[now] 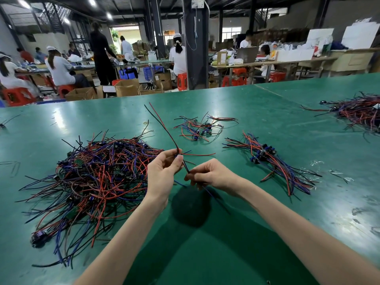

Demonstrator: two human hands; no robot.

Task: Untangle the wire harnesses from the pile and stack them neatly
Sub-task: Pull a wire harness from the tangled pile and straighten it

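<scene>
The left hand (164,171), fingers curled, pinches one wire harness (164,128) between thumb and fingertips. The right hand (213,173) pinches the same harness lower down. Its red and black wires rise toward 11 o'clock. The tangled pile (96,171) lies on the surface (236,233) at 9 o'clock; the stack (273,161) at 3 o'clock.

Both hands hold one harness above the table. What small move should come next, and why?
Probably carry the held harness right and lay it on the aligned stack. The left hand and right hand both pinch it, and its red and black wires stick up free, seemingly clear of the tangled pile.
</scene>
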